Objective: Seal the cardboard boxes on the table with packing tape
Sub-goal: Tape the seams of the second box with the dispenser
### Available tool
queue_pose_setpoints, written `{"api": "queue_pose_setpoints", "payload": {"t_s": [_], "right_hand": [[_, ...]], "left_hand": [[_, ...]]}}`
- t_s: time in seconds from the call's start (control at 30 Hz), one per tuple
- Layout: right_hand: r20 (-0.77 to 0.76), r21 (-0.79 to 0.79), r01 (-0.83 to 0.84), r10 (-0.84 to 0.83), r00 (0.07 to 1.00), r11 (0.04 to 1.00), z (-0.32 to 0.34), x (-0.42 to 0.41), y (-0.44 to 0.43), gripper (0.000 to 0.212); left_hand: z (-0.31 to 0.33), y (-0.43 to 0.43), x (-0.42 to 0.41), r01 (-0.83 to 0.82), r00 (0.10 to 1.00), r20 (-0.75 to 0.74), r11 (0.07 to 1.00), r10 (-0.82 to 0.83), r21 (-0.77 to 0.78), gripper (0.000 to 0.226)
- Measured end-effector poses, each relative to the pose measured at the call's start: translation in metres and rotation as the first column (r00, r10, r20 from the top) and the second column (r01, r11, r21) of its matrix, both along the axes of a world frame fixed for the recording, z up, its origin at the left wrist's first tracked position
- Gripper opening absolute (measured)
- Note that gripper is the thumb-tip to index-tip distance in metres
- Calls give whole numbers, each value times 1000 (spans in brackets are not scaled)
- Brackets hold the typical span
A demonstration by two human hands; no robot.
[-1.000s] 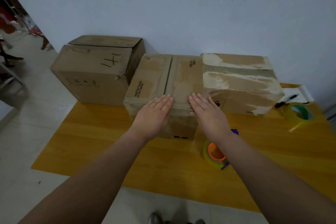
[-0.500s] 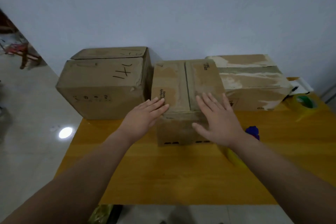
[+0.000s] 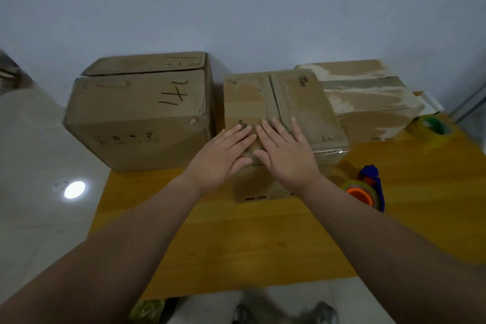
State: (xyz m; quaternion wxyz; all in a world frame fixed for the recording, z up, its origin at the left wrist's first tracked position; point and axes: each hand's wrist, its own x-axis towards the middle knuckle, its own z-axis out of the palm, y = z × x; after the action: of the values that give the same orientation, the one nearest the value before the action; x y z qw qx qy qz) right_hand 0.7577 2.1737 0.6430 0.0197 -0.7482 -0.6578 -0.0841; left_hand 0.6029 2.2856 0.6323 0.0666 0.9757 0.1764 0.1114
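Change since earlier frame: both hands had slid inward along the near top edge of the middle box (image 3: 284, 110) until their fingertips almost met; before, they lay apart on either side of the seam.
Left hand (image 3: 223, 152): we saw it flat, fingers extended, palm pressed on the box top and grasping nothing.
Right hand (image 3: 285, 151): likewise flat and unclenched, lying over the seam, holding nothing.
Position of the box: it stood at the middle of the wooden table (image 3: 263, 239), between the marked box (image 3: 139, 113) and the torn box (image 3: 368, 102), close to both.
Appearance: we noted worn brown cardboard, flaps closed, a dark central seam, and a glossy clear strip across the near right corner.
Tape dispenser (image 3: 366, 189): it lay just right of the box; a green-cored roll (image 3: 432, 129) sat farther back.
Risk: we judged that uneven pressing could trap creases or lift the strip's edge, and a hard push could slide the box.
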Motion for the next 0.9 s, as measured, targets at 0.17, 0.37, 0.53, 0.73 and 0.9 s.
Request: {"api": "queue_pose_setpoints", "payload": {"t_s": [0.17,0.37,0.53,0.73,0.9], "right_hand": [[196,-59,-33,44,980,998,-3,3,-2,76],[226,-111,44,-17,974,993,1,-2,-6,85],[4,-17,29,-29,1000,999,9,33,-28,74],[-417,29,144,-119,901,989,15,101,-44,42],[-669,37,54,-16,743,998,-8,119,-60,34]], "left_hand": [[-2,4,2,13,995,-101,991,0,134,68],[2,-3,1,-24,972,-221,964,84,265,80],[35,-22,26,-142,974,-151,977,166,162,78],[33,-56,88,-76,986,-151,997,76,5,60],[16,-63,100,-132,961,-223,979,164,153,75]]}}
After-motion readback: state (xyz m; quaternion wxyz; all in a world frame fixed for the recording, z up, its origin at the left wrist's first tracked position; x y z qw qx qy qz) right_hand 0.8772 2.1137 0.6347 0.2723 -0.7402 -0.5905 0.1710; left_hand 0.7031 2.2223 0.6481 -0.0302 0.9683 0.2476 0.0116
